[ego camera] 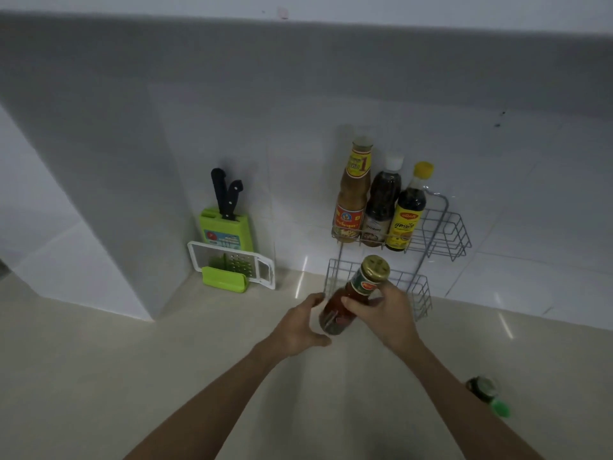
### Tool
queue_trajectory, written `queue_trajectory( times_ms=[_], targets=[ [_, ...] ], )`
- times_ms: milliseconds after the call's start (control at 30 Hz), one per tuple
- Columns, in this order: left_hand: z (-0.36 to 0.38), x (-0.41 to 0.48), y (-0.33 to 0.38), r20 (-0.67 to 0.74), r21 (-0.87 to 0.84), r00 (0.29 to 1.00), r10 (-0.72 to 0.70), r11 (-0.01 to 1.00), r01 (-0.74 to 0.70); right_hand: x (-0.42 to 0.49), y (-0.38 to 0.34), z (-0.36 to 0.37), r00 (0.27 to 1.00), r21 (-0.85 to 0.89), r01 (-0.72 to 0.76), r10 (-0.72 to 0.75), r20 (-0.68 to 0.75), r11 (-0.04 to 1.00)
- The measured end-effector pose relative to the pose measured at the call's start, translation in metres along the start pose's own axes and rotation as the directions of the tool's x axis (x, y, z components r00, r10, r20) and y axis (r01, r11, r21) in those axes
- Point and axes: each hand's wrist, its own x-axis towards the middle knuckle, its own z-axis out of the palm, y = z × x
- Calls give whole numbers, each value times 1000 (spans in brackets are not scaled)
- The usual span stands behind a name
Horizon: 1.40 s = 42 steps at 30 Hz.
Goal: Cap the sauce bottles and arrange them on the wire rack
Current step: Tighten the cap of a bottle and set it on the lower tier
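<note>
A red sauce bottle [345,295] with a gold cap and green neck label is held tilted above the counter, in front of the lower basket of the wire rack [441,227]. My left hand [298,327] cups its base and my right hand [386,313] grips its upper body. Three capped bottles stand in the rack's upper basket: a tan sauce bottle [353,194], a dark bottle with a white cap [381,207] and a dark bottle with a yellow cap [409,210]. Another bottle with a green cap [487,395] lies on the counter at the right.
A green knife block with two black-handled knives [227,220] stands in the corner, with a white and green grater [232,268] leaning in front of it. White tiled wall runs behind. The beige counter [132,376] spreads out to the left and front.
</note>
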Motion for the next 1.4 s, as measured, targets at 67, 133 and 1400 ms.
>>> queue_trajectory(
  times_ms=[67, 133, 1400],
  targets=[
    [-8, 20, -3, 0, 5, 997, -74, 997, 74, 11, 10, 7, 990, -22, 4, -7, -141, 1000],
    [-12, 38, -8, 16, -34, 989, -146, 989, 146, 21, 14, 14, 978, 50, 23, -12, -206, 998],
    [8, 90, -25, 81, -247, 968, -239, 936, 252, 114, 41, 64, 924, -97, -264, 281, 260, 960]
  ],
)
